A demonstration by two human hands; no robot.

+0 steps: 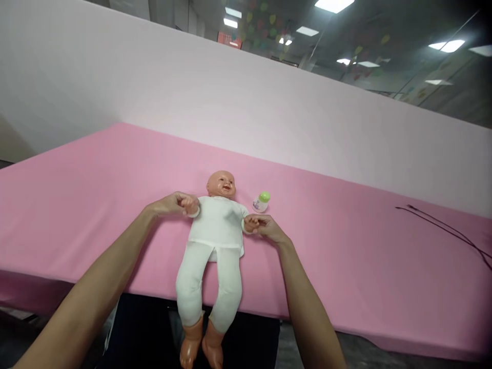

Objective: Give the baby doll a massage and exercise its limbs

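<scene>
The person's left forearm [88,292] and right forearm [311,307] reach in from the near corners of the view, and the pinkish-tan rubber feet [202,344] of a baby doll [217,225] hang just past the near edge of the table. The doll lies on its back with its head toward the far side and its legs running to the near side. It wears a white long-sleeved top and white leggings.

No writing can be read anywhere. A small baby bottle [261,202] with a green cap lies tilted just beside the doll's shoulder on the right, and its small printed label is too small to read.

The surface is a smooth pink cloth [115,205] covering a wide table, and a thin black cable [446,230] lies on it well off to the right. Behind the table rises a tall, pale pink-white backdrop panel [192,87], tilted in the view. Beyond its top edge are a room's ceiling lights [334,5] and coloured paper shapes [261,20].

The left hand [169,204] is closed around the end of the doll's arm on the left side, its fingers curled over the small doll hand. The right hand [265,228] likewise grips the doll's other arm at the wrist, its fingers wrapped over it. Both hands are touching the doll, holding its arms out to either side.
</scene>
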